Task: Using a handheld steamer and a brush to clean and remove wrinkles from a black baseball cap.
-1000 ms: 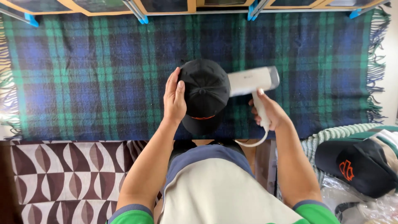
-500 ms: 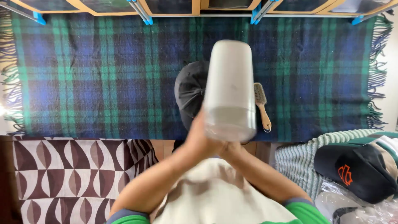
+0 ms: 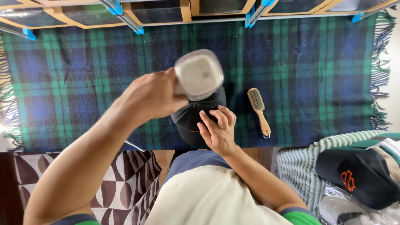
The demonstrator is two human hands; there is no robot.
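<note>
The left hand is clenched around a white handheld appliance, possibly a garment steamer or dryer. Its squared end face points at the camera, so its body and grip are foreshortened and mostly hidden behind the fingers. Directly beneath it, a black cap lies on the plaid blanket; the appliance and both hands cover most of the cap. The right hand rests flat on the cap with fingers spread, grasping nothing. A wooden-handled brush lies on the blanket just right of the cap, apart from it. A second black cap sits at lower right, cut off by the frame edge.

Half a second earlier, both hands held the appliance upright; now only the left grips it, tilted end-on.
</note>
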